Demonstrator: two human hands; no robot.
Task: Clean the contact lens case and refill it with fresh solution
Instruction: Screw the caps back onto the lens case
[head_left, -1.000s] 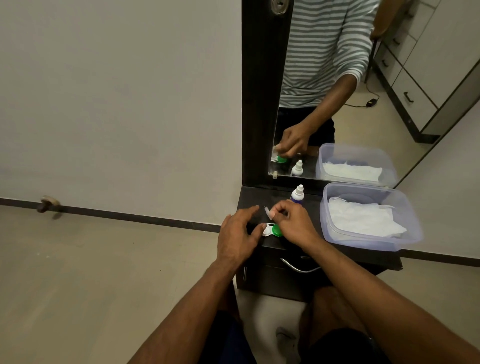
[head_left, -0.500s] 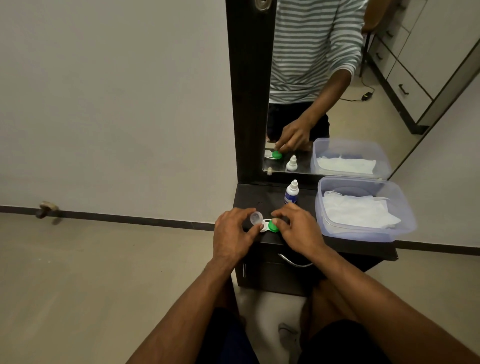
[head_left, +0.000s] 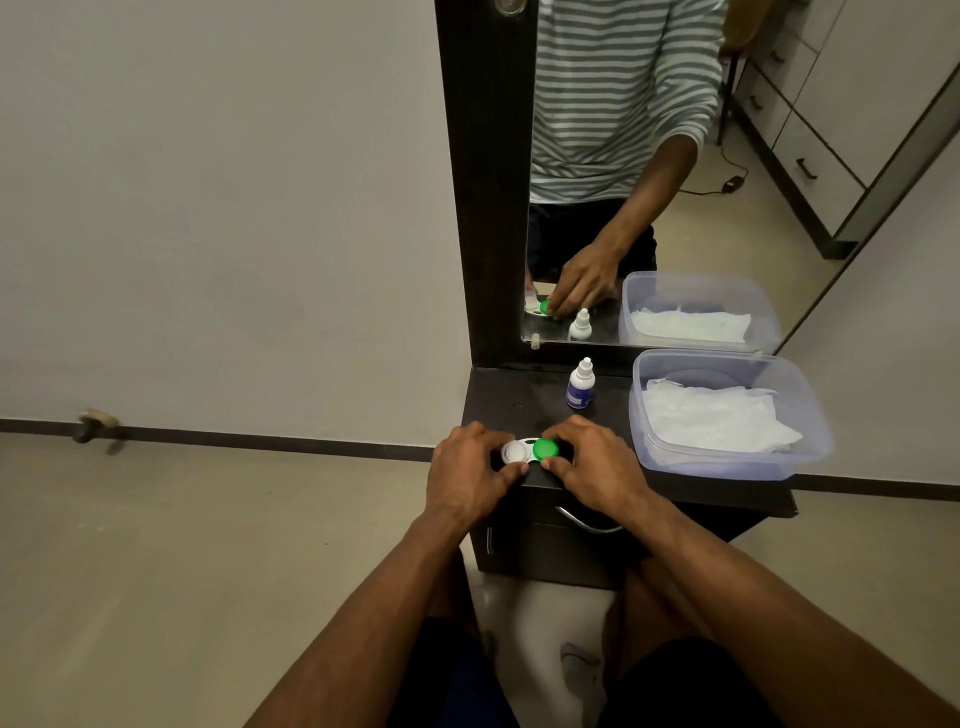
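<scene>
The contact lens case lies on the dark dresser top, with a white cap on its left well and a green cap on its right. My left hand grips the white-capped side between thumb and fingers. My right hand grips the green-capped side. The small white solution bottle with a blue label stands upright just behind the case, its cap on.
A clear plastic tub with white tissues sits at the right of the dresser top. A tall mirror with a dark frame stands behind. Below the top is a drawer with a metal handle. The floor spreads to the left.
My left hand held the white cap above the case; now the cap sits on the left well and both hands close on the case.
</scene>
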